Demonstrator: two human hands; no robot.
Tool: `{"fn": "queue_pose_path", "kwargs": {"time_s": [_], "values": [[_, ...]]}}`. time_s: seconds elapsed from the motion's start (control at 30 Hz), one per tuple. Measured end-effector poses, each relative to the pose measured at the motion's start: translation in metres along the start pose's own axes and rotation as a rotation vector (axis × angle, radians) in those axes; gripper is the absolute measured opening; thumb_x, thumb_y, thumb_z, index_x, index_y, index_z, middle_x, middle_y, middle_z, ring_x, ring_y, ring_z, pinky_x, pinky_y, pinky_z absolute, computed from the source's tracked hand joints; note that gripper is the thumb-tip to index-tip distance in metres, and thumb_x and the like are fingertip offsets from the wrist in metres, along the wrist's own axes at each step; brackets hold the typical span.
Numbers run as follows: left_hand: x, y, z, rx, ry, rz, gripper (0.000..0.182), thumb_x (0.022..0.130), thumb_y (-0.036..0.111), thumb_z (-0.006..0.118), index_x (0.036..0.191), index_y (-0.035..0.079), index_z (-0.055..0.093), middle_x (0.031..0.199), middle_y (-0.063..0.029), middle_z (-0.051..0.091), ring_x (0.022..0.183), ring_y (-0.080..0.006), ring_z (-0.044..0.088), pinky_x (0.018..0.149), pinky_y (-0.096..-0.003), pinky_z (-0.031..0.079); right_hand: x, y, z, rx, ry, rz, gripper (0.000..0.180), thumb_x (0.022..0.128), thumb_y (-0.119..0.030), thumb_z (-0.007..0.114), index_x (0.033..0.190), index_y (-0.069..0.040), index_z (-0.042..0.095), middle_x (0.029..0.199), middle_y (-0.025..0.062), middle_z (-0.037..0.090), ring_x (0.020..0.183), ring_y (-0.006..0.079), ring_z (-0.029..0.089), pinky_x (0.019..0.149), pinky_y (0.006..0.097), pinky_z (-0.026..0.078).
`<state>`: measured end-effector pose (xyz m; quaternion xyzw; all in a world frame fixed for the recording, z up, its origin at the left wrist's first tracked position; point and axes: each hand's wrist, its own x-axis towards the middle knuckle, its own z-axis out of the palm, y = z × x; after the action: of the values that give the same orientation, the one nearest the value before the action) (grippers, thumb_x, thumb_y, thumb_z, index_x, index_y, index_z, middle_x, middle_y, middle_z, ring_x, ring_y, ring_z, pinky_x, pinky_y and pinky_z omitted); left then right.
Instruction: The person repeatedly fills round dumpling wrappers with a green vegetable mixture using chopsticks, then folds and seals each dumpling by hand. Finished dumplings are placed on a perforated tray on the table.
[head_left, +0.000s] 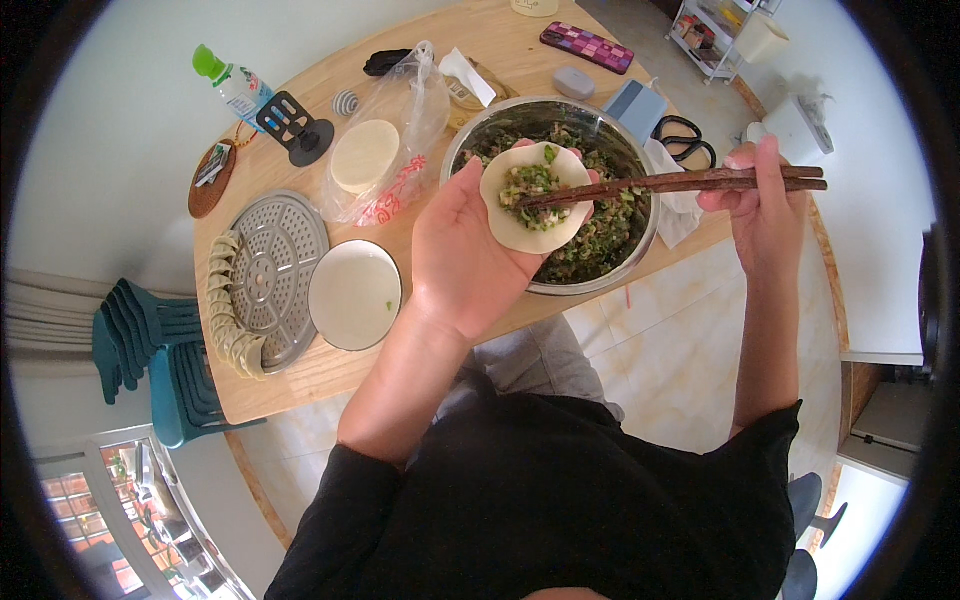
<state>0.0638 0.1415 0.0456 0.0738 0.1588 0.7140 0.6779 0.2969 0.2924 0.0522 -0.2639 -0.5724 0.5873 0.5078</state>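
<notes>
On my left hand (469, 255) lies a round dumpling wrapper (511, 229), with a mound of green chopped filling (534, 184) in its middle. My right hand (769, 202) grips a pair of wooden chopsticks (675, 181), whose tips touch the filling. Under the wrapper stands a large metal bowl (651, 225) of chopped filling. To the left are a white bowl (355, 295) with a green bit inside and a perforated metal steamer tray (277, 259). Pleated dumplings (223, 304) line the tray's left edge. A stack of wrappers (365, 156) lies in a clear plastic bag (420, 112).
Beyond the metal bowl are a checkered phone (587, 47), a grey case (574, 82), a blue box (636, 110) and black-handled scissors (684, 142). A black stand (296, 131) and a green-capped bottle (238, 88) stand at the back left, near a brown coaster (212, 184).
</notes>
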Motion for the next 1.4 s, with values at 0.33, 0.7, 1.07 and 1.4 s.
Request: {"fn": "queue_pose_path", "kwargs": {"time_s": [0.33, 0.7, 1.07, 1.4], "values": [[0.003, -0.001, -0.005, -0.014, 0.030, 0.095, 0.046, 0.106, 0.027, 0.026, 0.138, -0.002, 0.041, 0.143, -0.0231, 0.045, 0.136, -0.0408, 0.042, 0.116, -0.0509, 0.034, -0.010, -0.014, 0.019, 0.008, 0.178, 0.080, 0.042, 0.096, -0.035, 0.065, 0.092, 0.007, 0.065, 0.085, 0.0183, 0.069, 0.062, 0.0257, 0.070, 0.053, 0.0351, 0.060], [0.004, -0.002, -0.005, -0.019, 0.020, 0.110, 0.051, 0.103, 0.024, 0.028, 0.142, -0.007, 0.038, 0.148, -0.0242, 0.041, 0.141, -0.0421, 0.036, 0.118, -0.0512, 0.030, -0.026, -0.016, 0.034, -0.045, 0.215, -0.047, 0.041, 0.101, -0.031, 0.058, 0.086, 0.008, 0.062, 0.080, 0.0147, 0.064, 0.060, 0.0287, 0.069, 0.054, 0.0372, 0.062], [0.003, -0.007, -0.002, -0.011, 0.022, 0.132, 0.054, 0.104, 0.027, 0.028, 0.144, -0.009, 0.034, 0.150, -0.0227, 0.040, 0.141, -0.0416, 0.035, 0.119, -0.0507, 0.028, -0.049, 0.006, 0.023, -0.304, 0.131, -0.497, 0.033, 0.104, -0.018, 0.048, 0.083, 0.003, 0.064, 0.082, 0.0116, 0.063, 0.071, 0.0156, 0.059, 0.064, 0.0290, 0.049], [0.000, -0.005, -0.004, -0.012, -0.044, 0.111, 0.055, 0.104, 0.027, 0.028, 0.146, -0.008, 0.031, 0.152, -0.0234, 0.037, 0.143, -0.0417, 0.033, 0.120, -0.0499, 0.028, -0.052, -0.008, 0.019, -0.590, -0.173, -0.743, 0.043, 0.106, -0.035, 0.044, 0.087, 0.000, 0.059, 0.083, 0.0159, 0.059, 0.062, 0.0259, 0.066, 0.058, 0.0359, 0.057]]}}
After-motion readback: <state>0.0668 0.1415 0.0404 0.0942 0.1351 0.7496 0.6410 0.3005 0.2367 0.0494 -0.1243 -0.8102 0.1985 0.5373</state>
